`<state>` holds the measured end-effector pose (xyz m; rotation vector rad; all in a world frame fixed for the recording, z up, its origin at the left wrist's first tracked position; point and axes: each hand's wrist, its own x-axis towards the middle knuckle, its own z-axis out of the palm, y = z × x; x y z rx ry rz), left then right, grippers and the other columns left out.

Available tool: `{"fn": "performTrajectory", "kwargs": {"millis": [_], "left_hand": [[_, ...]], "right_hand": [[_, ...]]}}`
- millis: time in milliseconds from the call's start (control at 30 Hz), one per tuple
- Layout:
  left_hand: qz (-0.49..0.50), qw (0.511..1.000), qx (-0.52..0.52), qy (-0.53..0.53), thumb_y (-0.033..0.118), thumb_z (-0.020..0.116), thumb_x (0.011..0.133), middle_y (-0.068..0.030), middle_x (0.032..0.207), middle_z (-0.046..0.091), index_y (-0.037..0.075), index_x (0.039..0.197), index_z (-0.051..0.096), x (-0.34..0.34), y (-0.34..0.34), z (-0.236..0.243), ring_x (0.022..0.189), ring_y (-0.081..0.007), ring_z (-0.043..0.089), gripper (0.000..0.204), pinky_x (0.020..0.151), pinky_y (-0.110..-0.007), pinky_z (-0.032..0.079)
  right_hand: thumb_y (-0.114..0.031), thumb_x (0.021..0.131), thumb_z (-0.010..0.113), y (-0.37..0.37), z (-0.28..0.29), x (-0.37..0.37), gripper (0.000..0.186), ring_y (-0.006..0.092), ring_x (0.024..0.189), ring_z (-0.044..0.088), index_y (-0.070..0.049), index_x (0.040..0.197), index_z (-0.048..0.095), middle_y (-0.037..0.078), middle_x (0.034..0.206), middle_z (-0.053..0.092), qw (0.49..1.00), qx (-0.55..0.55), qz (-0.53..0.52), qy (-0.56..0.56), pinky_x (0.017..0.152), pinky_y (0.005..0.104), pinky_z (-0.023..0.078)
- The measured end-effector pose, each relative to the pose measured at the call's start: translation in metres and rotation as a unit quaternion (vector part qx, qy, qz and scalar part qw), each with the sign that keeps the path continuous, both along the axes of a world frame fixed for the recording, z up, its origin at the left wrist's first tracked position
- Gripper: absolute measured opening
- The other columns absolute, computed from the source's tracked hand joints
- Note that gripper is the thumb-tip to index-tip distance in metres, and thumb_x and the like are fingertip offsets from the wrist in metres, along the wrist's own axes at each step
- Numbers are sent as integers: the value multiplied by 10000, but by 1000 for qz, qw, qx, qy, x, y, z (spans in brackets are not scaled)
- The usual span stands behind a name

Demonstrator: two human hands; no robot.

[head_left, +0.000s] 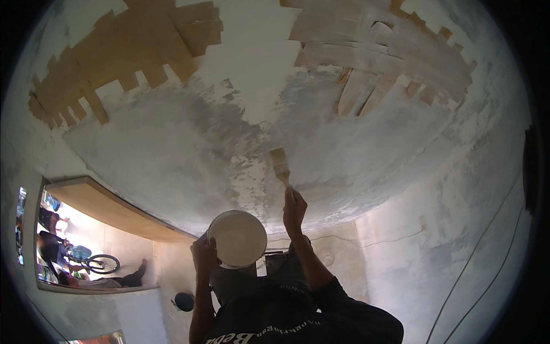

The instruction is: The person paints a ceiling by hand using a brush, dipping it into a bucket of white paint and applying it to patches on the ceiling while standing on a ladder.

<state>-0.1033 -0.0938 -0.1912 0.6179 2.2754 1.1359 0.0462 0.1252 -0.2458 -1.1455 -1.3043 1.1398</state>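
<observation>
My right hand (294, 211) is closed around the handle of a flat paintbrush (279, 163), its bristles pointing up at the patchy grey-white wall (217, 137). Whether the bristle tips touch the wall I cannot tell. Lower and to the left, my left hand (204, 254) grips the side of a round white bucket (266, 241), with the thumb at its rim. Pale, off-white matter fills the view into the bucket. Tan coating (137, 37) covers the wall's upper left in broad strokes with ragged ends. A paler, streaky coated patch (395, 57) lies at the upper right.
A wooden door (109, 206) stands at an open doorway on the left. Beyond it are a bicycle (103, 264) and a seated person (123, 281) with legs stretched out. A dark round container (184, 301) is on the floor. Loose cables (487, 269) hang at the right.
</observation>
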Motion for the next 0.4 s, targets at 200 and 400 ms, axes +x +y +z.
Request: {"fn": "performTrajectory", "kwargs": {"millis": [200, 400], "left_hand": [[-8, 999, 18, -41, 112, 587, 873, -133, 685, 666, -20, 976, 673, -14, -17, -24, 475, -198, 636, 187, 419, -341, 508], [-31, 995, 50, 86, 193, 628, 885, -138, 695, 668, 0, 1021, 675, -16, -21, -66, 461, -243, 641, 241, 401, -340, 520]], "right_hand": [[-231, 948, 546, -4, -61, -24, 302, 143, 571, 493, 16, 1097, 637, 138, 677, 606, 991, 73, -24, -109, 565, 325, 439], [-333, 943, 511, 4, -159, -36, 362, 432, 751, 617, -3, 894, 651, 238, 762, 622, 976, 35, -23, -214, 634, 479, 468]]}}
